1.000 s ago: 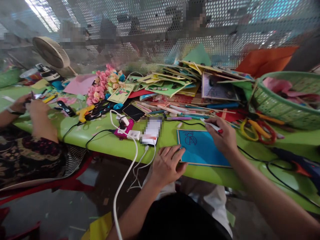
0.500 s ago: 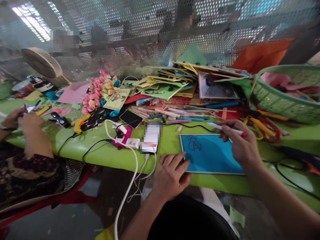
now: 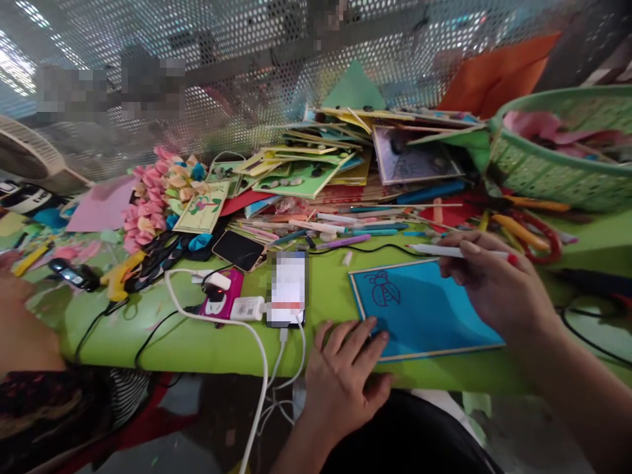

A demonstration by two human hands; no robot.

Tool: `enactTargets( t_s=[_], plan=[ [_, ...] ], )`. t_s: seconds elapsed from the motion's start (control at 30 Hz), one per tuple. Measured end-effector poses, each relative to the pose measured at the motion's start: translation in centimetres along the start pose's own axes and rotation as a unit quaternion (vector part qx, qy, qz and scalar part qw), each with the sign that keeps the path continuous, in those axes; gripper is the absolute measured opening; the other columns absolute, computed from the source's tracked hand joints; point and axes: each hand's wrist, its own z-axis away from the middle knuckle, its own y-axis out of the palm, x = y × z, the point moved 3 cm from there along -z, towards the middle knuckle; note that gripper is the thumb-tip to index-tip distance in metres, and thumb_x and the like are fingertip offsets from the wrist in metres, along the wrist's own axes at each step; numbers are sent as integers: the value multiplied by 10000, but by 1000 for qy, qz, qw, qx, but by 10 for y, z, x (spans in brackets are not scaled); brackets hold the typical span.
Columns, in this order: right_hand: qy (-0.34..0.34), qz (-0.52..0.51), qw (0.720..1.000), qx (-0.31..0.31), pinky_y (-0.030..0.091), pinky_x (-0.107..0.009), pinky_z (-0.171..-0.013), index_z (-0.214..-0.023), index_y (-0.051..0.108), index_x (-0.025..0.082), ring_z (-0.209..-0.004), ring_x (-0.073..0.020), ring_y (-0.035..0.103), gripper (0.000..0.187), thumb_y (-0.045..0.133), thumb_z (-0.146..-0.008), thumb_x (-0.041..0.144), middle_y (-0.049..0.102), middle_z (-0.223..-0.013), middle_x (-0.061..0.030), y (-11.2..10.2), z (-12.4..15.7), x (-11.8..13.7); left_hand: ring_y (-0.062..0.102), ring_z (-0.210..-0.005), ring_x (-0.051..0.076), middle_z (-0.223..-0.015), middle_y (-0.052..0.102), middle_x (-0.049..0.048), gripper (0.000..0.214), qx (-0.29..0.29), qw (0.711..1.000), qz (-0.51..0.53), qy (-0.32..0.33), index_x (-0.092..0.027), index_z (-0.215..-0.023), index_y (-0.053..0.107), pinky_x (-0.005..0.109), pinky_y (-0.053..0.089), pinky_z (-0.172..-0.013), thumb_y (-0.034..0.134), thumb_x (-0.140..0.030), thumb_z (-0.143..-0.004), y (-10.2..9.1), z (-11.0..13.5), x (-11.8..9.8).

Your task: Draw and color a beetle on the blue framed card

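Observation:
A blue card with a small drawn insect near its top left corner lies on the green table. My left hand rests at the table's front edge, fingers spread, with the fingertips on the card's lower left corner. My right hand hovers over the card's right side and grips a white pen whose tip points left, above the card's top edge.
A phone on a white cable lies left of the card, beside a pink charger. Behind are loose pens, stacked craft cards, paper flowers, scissors and a green basket. Another person's arm is at left.
The view has moved closer and lower. My right hand has swung the pen from upright over the card's top to lying level, pointing left. My left hand stays on the card's corner.

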Motion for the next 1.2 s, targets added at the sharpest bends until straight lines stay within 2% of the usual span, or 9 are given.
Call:
enactTargets(
  t_s=[0.4,0.6,0.73,0.83,0.9,0.97,1.07,1.13,1.2],
  plan=[
    [24,-12,1000,-10,353,-297,-464,-842,828,235,-625,-171,612,271,919,-767,479,686,-751,-48,-2,4,5,704,-1234,244,-1526,744,-37,357,-4,1000,-8,-10,-300,-1370,765,470,400,-1184,576,-488,-1133,-2,-3,-1],
    [48,2,999,-22,380,-273,-443,-791,837,245,-607,-172,617,350,988,-654,529,689,-715,-50,-1,5,7,715,-1229,231,-1500,761,-34,352,-1,1000,-26,-4,-304,-1354,773,449,432,-1157,621,-480,-1090,-3,-4,-2],
    [51,33,998,-5,403,-251,-455,-894,851,244,-626,-168,626,455,990,-653,604,737,-743,-52,-2,10,6,705,-1250,215,-1504,758,-49,347,-1,999,-41,-11,-314,-1340,780,430,439,-1163,665,-475,-1056,-2,-2,-4],
    [36,76,996,31,415,-266,-455,-1037,855,264,-563,-168,586,444,893,-816,647,738,-677,-43,-4,14,1,694,-1270,211,-1525,743,-61,352,-1,999,-52,-11,-319,-1338,784,427,441,-1170,677,-486,-1047,0,0,-5],
    [5,110,992,65,485,-278,-503,-1056,835,283,-604,-185,641,383,836,-896,631,762,-710,-41,-4,16,-3,692,-1269,211,-1529,740,-63,353,3,998,-60,-6,-326,-1331,789,427,449,-1162,681,-499,-1043,0,0,-5],
    [-39,162,980,108,593,-290,-635,-1040,801,300,-728,-204,738,330,810,-937,613,805,-823,-39,3,19,-4,692,-1258,210,-1526,742,-59,358,10,998,-66,1,-326,-1328,793,426,459,-1145,684,-512,-1042,0,-1,-5],
    [-96,250,942,200,670,-323,-842,-1066,724,318,-944,-236,836,302,787,-965,595,857,-1042,-42,28,27,1,686,-1256,204,-1516,747,-59,364,19,998,-63,8,-314,-1333,790,425,469,-1117,671,-520,-1058,-1,-1,-4],
    [-84,276,921,264,690,-321,-816,-1127,670,326,-1066,-267,855,275,733,-1011,568,866,-1182,-64,52,35,6,680,-1276,198,-1522,741,-66,363,18,998,-61,10,-311,-1340,785,422,473,-1105,657,-512,-1067,-1,-1,-4],
    [-71,270,910,307,701,-314,-780,-1199,619,326,-1093,-266,863,245,663,-1061,523,823,-1379,-93,78,42,10,672,-1303,198,-1536,731,-70,366,18,998,-64,10,-317,-1352,779,421,469,-1116,655,-506,-1064,0,0,-4]
  ],
)
